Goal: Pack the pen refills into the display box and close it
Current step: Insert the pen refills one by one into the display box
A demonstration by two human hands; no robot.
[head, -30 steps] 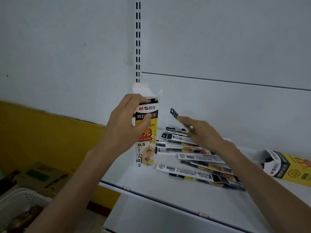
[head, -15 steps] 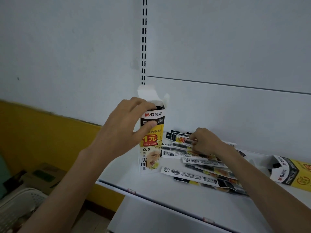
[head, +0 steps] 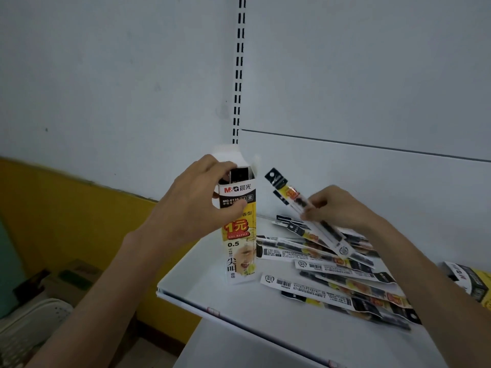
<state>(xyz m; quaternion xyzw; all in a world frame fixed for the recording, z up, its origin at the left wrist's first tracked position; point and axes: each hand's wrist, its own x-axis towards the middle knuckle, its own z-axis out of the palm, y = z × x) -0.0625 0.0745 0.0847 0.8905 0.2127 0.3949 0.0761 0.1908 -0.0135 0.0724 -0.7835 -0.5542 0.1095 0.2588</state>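
A tall yellow, white and black display box (head: 240,251) stands upright on the white shelf (head: 265,314), its top flaps open and dark refill tops showing inside. My left hand (head: 196,205) grips the box near its top from the left. My right hand (head: 337,208) holds a packaged pen refill (head: 305,211) tilted up, its black top end pointing toward the box opening, a short way right of it. Several more packaged refills (head: 340,282) lie fanned out flat on the shelf under and in front of my right hand.
A second similar box (head: 470,282) lies on its side at the shelf's right edge. Behind is a white back panel with a slotted upright (head: 239,75). Left and below the shelf are a yellow wall, cardboard boxes (head: 66,280) and a white basket (head: 29,328).
My right hand, down on the refill pile half a second ago, has lifted a refill and raised it toward the box. My left hand kept its hold on the box.
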